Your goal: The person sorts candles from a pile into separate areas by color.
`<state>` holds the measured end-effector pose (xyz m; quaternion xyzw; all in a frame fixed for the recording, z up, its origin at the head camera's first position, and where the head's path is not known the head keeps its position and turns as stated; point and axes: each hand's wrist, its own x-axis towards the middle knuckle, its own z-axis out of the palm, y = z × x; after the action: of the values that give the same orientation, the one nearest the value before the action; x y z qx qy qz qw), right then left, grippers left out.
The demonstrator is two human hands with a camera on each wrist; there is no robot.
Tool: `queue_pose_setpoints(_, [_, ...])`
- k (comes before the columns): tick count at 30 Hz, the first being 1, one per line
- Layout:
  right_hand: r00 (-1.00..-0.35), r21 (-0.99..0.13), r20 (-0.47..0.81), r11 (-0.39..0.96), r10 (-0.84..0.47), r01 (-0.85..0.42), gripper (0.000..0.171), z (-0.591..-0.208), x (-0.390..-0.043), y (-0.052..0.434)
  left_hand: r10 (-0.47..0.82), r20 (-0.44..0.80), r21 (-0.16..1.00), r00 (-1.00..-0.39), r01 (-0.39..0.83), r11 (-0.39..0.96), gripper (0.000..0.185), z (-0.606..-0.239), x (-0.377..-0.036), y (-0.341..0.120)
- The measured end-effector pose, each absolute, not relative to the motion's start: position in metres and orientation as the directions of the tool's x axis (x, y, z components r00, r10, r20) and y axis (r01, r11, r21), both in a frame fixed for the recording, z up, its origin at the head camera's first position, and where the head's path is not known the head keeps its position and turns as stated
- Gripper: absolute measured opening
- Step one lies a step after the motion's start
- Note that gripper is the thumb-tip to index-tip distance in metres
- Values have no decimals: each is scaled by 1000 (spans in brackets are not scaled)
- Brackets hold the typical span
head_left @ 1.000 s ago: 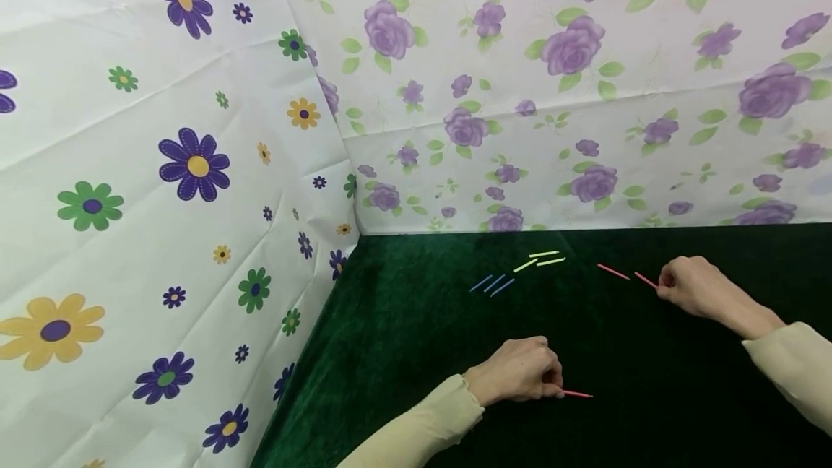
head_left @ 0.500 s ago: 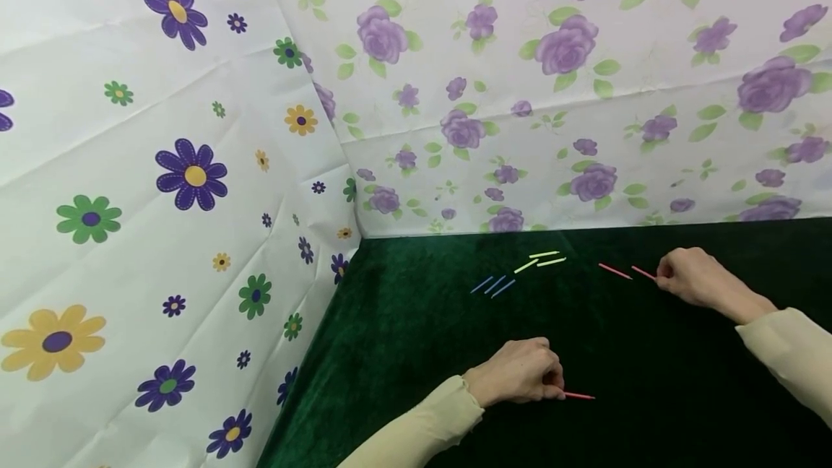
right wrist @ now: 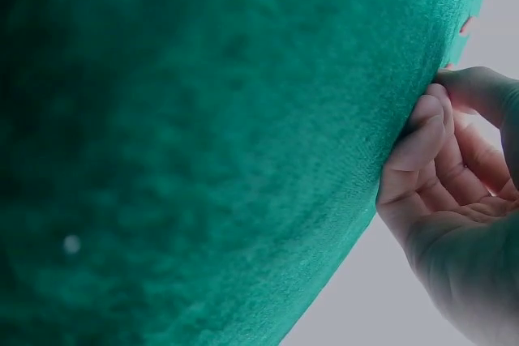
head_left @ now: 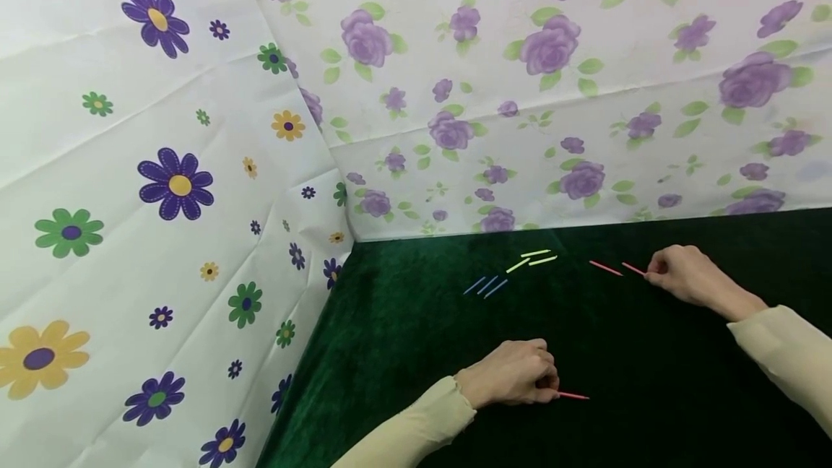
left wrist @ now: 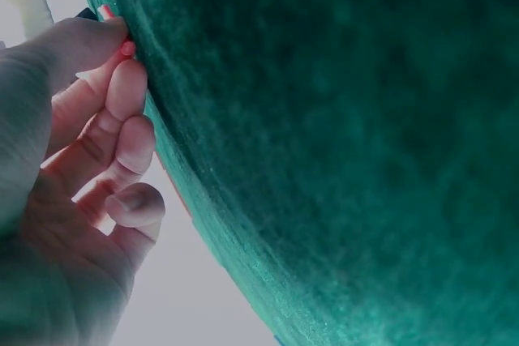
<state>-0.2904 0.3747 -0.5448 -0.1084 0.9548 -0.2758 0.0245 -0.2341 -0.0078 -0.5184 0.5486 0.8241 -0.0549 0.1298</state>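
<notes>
In the head view my left hand (head_left: 510, 373) is low over the dark green cloth, thumb and fingertips pinching one end of a thin pink stick (head_left: 575, 396) that points right. The left wrist view shows the pinched stick's pink end (left wrist: 128, 49) between thumb and forefinger. Farther back on the right, my right hand (head_left: 695, 276) pinches another thin pink stick (head_left: 633, 268) close over the cloth, its free end pointing left. Just left of that end lies a third pink stick (head_left: 606, 267), slanted the same way. In the right wrist view the fingertips (right wrist: 442, 91) meet at the cloth.
Several short sticks lie left of the pink ones: three yellow sticks (head_left: 539, 255) and three blue sticks (head_left: 485, 286), the blue ones side by side. The green cloth (head_left: 403, 352) ends at a flower-printed back wall (head_left: 416, 193) and a left wall (head_left: 117, 280) with bold flowers.
My right hand has shifted slightly toward the back wall with its stick, whose tip now sits above the lying stick's end. The left hand keeps still. The head view has turned a little.
</notes>
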Motion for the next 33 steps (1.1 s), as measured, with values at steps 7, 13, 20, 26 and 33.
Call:
queue_pose_setpoints(7, [-977, -549, 12, 815, -213, -184, 14, -545, -289, 376, 907, -240, 47, -346, 929, 367, 11, -520, -237, -2])
queue_pose_setpoints(13, [-978, -560, 19, 808, -209, -184, 13, -546, -291, 377, 921, -180, 26, -345, 935, 355, 12, -518, -246, 5])
queue_pose_setpoints(20, [-978, -557, 38, 808, -207, -192, 13, -546, -292, 376, 921, -130, -11, -368, 929, 370, 13, -512, -262, 15])
queue_pose_setpoints(26, [-978, -560, 42, 806, -202, -190, 14, -545, -292, 376, 918, -108, -17, -382, 924, 382, 14, -506, -281, 25])
queue_pose_setpoints(33, [-983, -577, 27, 800, -183, -165, 13, -547, -292, 378, 910, -92, -49, -404, 915, 401, 16, -498, -303, 43])
